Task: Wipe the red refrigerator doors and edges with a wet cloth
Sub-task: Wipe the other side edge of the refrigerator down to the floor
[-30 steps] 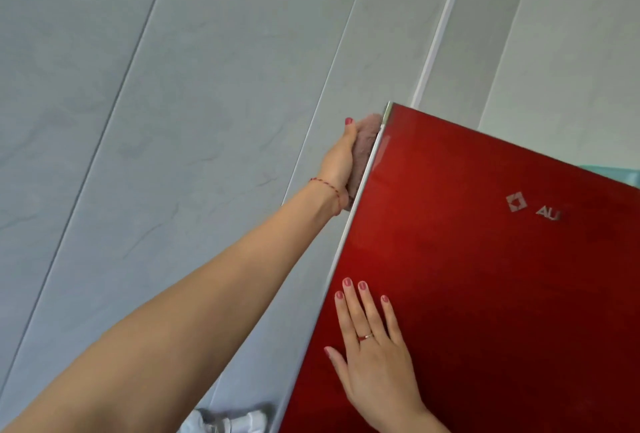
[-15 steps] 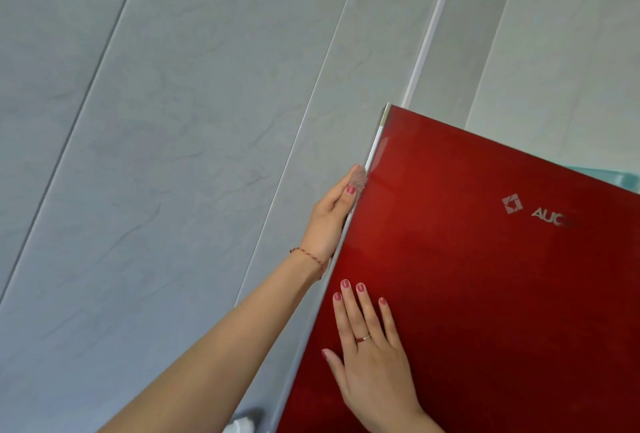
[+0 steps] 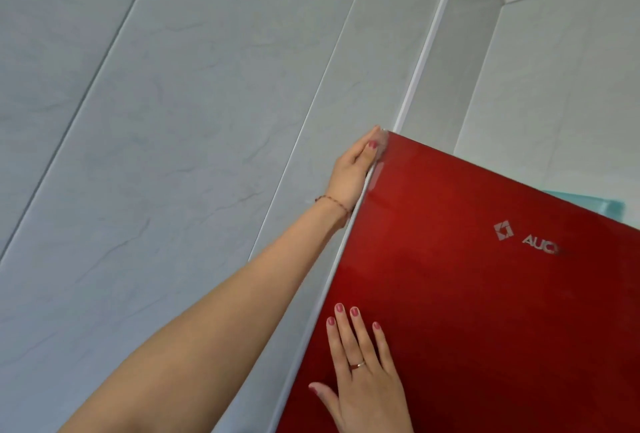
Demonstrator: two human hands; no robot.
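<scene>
Fingers (image 3: 363, 152) over cloth (image 3: 383, 141), door's (image 3: 485, 294) top corner

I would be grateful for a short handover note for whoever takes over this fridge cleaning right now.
Left hand: at the top corner of the door's left edge, pressing what looks like the cloth against it; the cloth is almost wholly hidden, so its grip cannot be told.
Right hand: flat and open on the red door, steadying it.
Done: cannot be judged from this view.
Left: likely the rest of the left edge, the door front, and other doors out of view.
</scene>
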